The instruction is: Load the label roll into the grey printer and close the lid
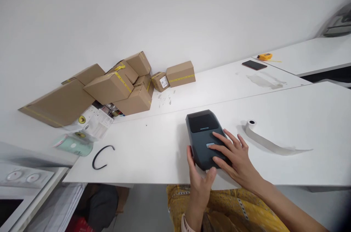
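Note:
A dark blue-grey portable printer (201, 140) lies on the white table near its front edge, with a black panel at its far end and a light blue button (210, 145) in the middle. My left hand (199, 184) grips its near left corner, fingers along the left side and thumb at the near edge. Spread over the right part of the top is my right hand (236, 157), one fingertip on or beside the button. To the right, a white paper roll (251, 126) stands on end, its loose strip (271, 146) trailing to the right.
Cardboard boxes (108, 87) are piled at the back left against the wall. A black curved band (95, 159) and a green package (76, 146) lie at left. A dark phone-like slab (254, 65) and a yellow tape measure (264, 57) lie at the back right.

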`<control>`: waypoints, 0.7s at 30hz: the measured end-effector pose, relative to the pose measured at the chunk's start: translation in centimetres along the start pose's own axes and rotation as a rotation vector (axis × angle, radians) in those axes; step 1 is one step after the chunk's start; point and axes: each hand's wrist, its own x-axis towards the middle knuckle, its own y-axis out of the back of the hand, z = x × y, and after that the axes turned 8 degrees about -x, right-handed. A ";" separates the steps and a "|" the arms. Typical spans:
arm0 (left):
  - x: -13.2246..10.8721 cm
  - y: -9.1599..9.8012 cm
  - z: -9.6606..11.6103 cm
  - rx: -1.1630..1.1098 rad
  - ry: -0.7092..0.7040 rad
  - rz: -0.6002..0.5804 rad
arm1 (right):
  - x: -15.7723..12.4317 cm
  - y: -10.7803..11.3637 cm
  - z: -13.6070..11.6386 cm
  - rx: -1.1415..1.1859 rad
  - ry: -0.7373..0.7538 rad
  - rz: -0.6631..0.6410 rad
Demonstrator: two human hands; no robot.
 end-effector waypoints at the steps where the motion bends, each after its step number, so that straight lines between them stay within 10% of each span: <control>1: 0.0 0.0 0.0 -0.003 -0.008 -0.009 | -0.2 0.1 0.2 0.057 -0.016 -0.022; 21: 1.1 0.4 -2.2 -0.127 0.040 0.008 | -2.6 -0.9 1.7 0.440 -0.355 -0.104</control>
